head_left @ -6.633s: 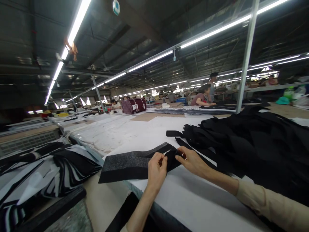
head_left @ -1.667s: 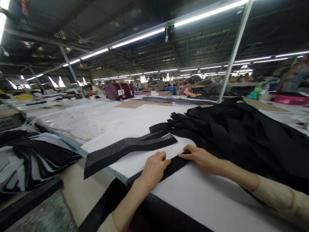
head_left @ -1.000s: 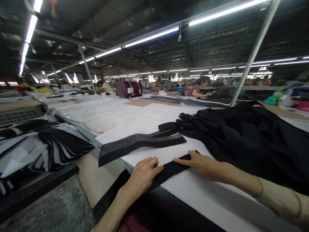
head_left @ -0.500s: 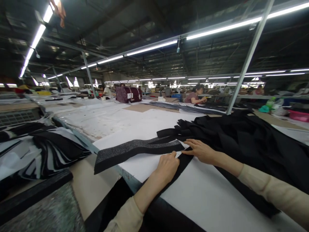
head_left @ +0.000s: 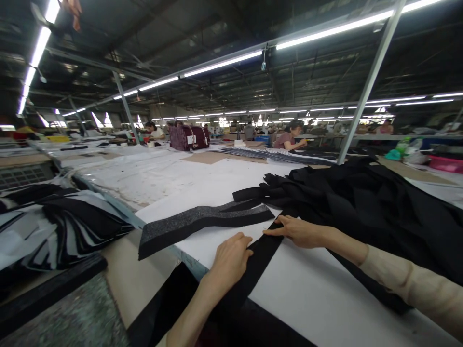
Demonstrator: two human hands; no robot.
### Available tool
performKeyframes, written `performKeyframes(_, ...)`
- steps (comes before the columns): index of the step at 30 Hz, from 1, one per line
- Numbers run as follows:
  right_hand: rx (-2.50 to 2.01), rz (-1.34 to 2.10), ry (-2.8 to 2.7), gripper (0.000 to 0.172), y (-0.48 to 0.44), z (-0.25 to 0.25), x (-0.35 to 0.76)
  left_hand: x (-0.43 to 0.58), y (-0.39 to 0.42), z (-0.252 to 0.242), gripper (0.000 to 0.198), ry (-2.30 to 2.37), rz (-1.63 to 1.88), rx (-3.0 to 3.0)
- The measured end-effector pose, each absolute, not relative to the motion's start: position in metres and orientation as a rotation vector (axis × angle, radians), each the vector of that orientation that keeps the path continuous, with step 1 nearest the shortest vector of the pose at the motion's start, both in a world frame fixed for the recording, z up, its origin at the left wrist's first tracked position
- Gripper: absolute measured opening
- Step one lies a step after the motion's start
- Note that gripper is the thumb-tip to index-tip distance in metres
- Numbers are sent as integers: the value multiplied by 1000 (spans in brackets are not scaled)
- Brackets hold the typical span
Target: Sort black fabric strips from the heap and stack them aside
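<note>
- The long, flat black fabric strip (head_left: 266, 255) lies on the white-topped table (head_left: 307, 289), slanting from 1 o'clock down to the near edge at 7 o'clock.
- My left hand (head_left: 229, 262), on the strip's 9 o'clock side, is curled, thumb and fingertips close together at its border; I cannot tell whether they pinch cloth.
- My right hand (head_left: 300, 233), near the 1 o'clock end, is spread, thumb and forefinger apart, tips resting on the strip.
- I judge it light, limp and matt: little slip, nothing to break, but easily creased or skewed.
- I think 2 holds suit it: far end pressed flat, left edge pinched lightly.
- A grey-and-black fabric band (head_left: 202, 218) lies at 10 o'clock, a tangled heap of black fabric strips (head_left: 361, 202) at 2 o'clock.
</note>
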State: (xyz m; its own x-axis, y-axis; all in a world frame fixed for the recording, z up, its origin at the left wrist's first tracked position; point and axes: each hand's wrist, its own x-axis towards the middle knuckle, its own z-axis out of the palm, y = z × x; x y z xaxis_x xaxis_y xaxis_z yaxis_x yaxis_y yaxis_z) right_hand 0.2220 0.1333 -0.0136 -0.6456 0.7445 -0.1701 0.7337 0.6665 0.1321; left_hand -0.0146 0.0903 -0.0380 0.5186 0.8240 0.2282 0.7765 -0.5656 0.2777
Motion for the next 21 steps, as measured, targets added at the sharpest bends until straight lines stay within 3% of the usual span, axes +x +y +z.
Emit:
performKeyframes(4, 1207, 54, 2769, 76, 131, -15, 219, -39, 65, -45, 24, 1412, 586, 2500)
performKeyframes(12, 1103, -254, 2870, 85, 132, -15, 214, -41, 54, -53, 23, 1467, 518, 2911)
performKeyframes(21, 1044, -225, 2718, 92, 112, -10, 189, -48, 54, -52, 18, 1335, 547, 2985)
